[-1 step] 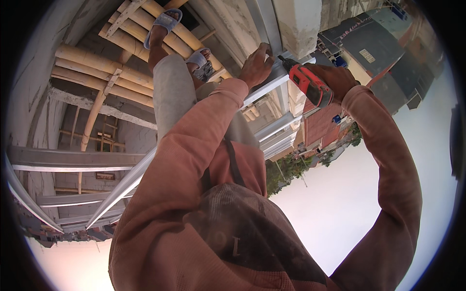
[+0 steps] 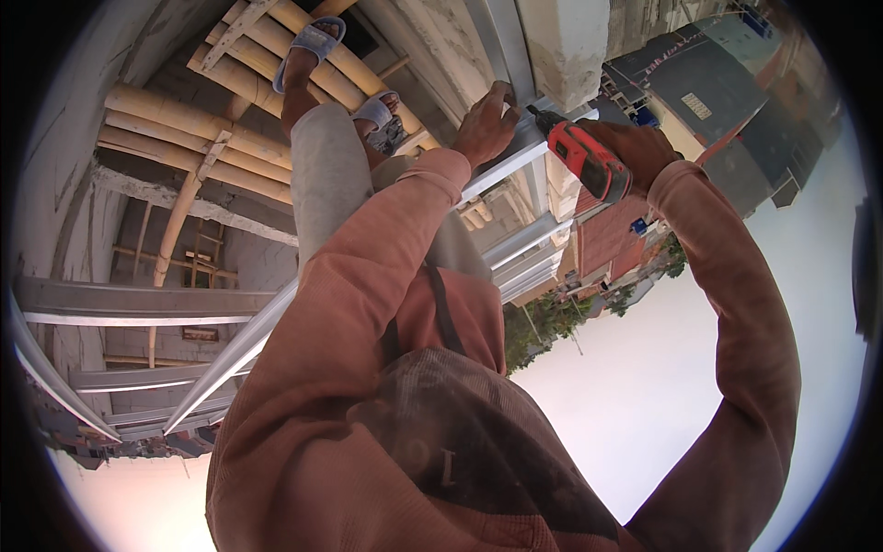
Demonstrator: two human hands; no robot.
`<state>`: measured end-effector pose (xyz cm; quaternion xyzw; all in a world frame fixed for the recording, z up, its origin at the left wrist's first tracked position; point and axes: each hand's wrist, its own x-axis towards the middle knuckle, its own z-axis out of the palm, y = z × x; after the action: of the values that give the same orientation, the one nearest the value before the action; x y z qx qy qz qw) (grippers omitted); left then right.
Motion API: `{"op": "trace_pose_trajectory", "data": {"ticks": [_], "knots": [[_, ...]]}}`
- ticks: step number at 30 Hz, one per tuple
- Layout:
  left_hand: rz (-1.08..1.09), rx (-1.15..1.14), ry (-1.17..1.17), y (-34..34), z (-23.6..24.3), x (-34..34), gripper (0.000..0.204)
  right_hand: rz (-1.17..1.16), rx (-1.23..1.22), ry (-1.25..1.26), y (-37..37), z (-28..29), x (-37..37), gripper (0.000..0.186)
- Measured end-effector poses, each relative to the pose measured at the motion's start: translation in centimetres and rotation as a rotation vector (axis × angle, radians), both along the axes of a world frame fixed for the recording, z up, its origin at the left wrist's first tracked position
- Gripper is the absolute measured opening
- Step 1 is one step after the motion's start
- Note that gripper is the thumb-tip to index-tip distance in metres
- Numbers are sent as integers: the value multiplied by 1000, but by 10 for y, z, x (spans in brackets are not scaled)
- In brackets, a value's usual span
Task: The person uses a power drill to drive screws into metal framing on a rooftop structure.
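Observation:
My right hand (image 2: pixel 642 152) is wrapped round a red and black cordless drill (image 2: pixel 584 156). The drill's dark nose points up and left, close to the joint of a silvery metal channel (image 2: pixel 504 41) and a crossing metal beam (image 2: pixel 506 167). Just left of the drill tip, my left hand (image 2: pixel 486 127) is at the channel's edge with its fingers curled and thumb near the forefinger. Whatever those fingers pinch is too small or hidden to name. Whether the drill tip touches the metal cannot be told.
Bamboo poles (image 2: pixel 244 138) form a platform under my sandalled feet. More metal beams (image 2: pixel 147 301) span an open drop at the left, beside a grey block wall (image 2: pixel 69 138). A concrete column (image 2: pixel 572 55) stands behind the drill; rooftops (image 2: pixel 704 101) lie far below at the right.

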<state>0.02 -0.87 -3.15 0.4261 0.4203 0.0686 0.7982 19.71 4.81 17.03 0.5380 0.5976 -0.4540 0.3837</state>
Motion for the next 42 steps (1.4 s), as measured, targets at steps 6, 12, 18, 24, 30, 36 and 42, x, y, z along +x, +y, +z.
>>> {"op": "trace_pose_trajectory", "data": {"ticks": [6,12,18,24,30,36,42], "knots": [[1,-28,-14,3,3,1,28,20,-31,-21,7,2,-4,47],[26,25,-38,3,3,2,22,74,-39,-31,13,3,-5,47],[52,29,-37,-5,-5,0,22,88,-37,-34,14,0,-8,51],[31,-9,-43,-2,0,3,23,101,-70,-73,13,2,-10,53],[36,22,-41,-3,-5,2,23,99,-40,-40,17,3,-10,49],[46,20,-44,-5,-6,3,24,108,-51,-38,23,5,-15,46],[32,49,-21,-7,-9,3,24,112,-60,-47,17,2,-12,45]]}}
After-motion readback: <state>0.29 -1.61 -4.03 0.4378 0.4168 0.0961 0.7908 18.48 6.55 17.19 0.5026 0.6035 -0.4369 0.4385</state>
